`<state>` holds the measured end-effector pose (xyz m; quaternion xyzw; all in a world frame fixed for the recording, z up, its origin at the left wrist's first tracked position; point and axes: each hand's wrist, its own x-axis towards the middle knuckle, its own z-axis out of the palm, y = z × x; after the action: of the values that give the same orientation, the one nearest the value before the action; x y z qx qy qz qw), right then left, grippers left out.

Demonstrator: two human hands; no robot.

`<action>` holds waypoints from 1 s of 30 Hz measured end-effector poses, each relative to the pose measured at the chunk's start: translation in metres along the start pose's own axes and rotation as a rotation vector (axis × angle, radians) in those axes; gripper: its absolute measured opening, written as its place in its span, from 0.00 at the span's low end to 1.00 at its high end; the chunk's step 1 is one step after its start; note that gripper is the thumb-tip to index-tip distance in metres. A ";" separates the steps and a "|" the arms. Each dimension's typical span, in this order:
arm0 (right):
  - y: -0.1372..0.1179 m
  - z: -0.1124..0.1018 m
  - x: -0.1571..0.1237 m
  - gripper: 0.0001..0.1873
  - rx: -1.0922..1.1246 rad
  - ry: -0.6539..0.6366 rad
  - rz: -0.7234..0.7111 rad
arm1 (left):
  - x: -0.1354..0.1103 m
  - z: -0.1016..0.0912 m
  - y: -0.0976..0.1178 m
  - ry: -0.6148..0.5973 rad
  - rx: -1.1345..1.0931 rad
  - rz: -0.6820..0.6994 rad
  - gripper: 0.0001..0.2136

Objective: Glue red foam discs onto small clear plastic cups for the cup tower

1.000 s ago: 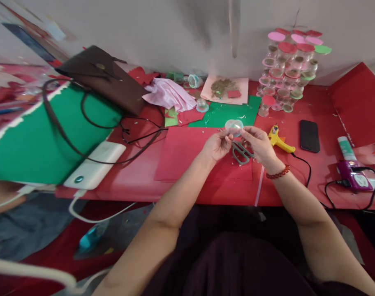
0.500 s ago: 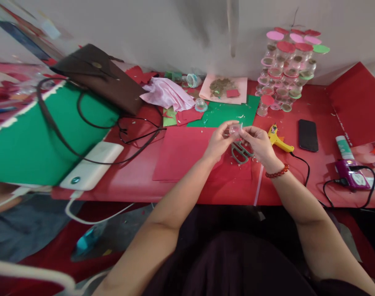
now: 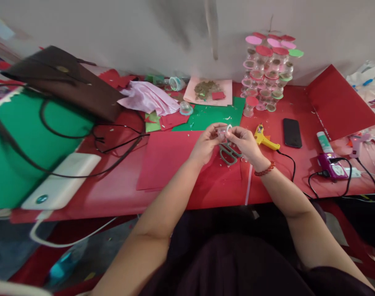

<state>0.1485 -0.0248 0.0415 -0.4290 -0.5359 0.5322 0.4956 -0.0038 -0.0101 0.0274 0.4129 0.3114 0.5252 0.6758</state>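
Between my hands, above the red paper, is a small clear plastic cup (image 3: 221,132) with a whitish rim. My left hand (image 3: 204,144) is closed round the cup's body. The fingers of my right hand (image 3: 245,142), on the arm with the red bead bracelet, pinch at its rim; whether they hold a separate piece there I cannot tell. Just below lie grey-green-handled scissors (image 3: 227,157), partly hidden by my right hand. A yellow hot glue gun (image 3: 265,138) rests right of that hand. The red paper sheets (image 3: 163,158) spread out left of the scissors.
Behind stands a stack of clear cups with coloured paper discs (image 3: 264,76). Rightward are a phone (image 3: 292,132), a glue stick (image 3: 325,142) and a purple power adapter (image 3: 333,166) with cables. At left lie a brown bag (image 3: 64,82), white power bank (image 3: 62,181) and pink cloth (image 3: 150,98).
The view has turned slightly right, so the table's things sit further left. The cup has tilted in my fingers, and more of its rim shows. Both hands keep hold of it.
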 end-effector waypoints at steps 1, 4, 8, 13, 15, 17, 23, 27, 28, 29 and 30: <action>-0.001 -0.001 0.000 0.23 0.023 -0.020 -0.006 | 0.000 0.000 0.001 -0.010 -0.024 -0.013 0.13; -0.003 -0.002 -0.001 0.23 0.078 -0.056 -0.028 | 0.000 0.001 0.003 -0.024 -0.065 -0.029 0.13; -0.004 -0.002 0.000 0.26 0.089 -0.056 -0.036 | -0.001 0.002 0.003 -0.037 -0.042 -0.014 0.13; -0.003 -0.004 0.001 0.27 0.043 -0.123 -0.039 | -0.003 0.003 0.003 -0.004 -0.006 0.014 0.13; -0.003 -0.005 0.000 0.25 0.041 -0.154 -0.042 | -0.003 0.003 0.003 -0.013 -0.010 0.023 0.14; -0.003 -0.006 0.000 0.25 0.031 -0.172 -0.039 | -0.002 0.001 0.002 -0.046 -0.021 0.044 0.14; -0.005 -0.003 -0.004 0.25 0.025 -0.173 -0.057 | 0.004 -0.007 -0.005 -0.110 -0.039 0.091 0.20; -0.007 0.003 -0.009 0.22 0.029 -0.163 -0.075 | 0.006 -0.010 -0.003 -0.078 -0.047 0.093 0.22; -0.007 0.004 -0.009 0.21 0.018 -0.135 -0.077 | 0.006 -0.010 -0.001 -0.072 -0.047 0.095 0.22; -0.007 0.005 -0.010 0.20 0.011 -0.095 -0.077 | 0.005 -0.010 0.000 -0.069 -0.050 0.099 0.22; -0.007 0.005 -0.010 0.19 0.009 -0.054 -0.076 | 0.005 -0.010 0.000 -0.069 -0.057 0.103 0.21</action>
<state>0.1453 -0.0355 0.0480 -0.3917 -0.5627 0.5265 0.5027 -0.0111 -0.0027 0.0230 0.4270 0.2512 0.5531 0.6698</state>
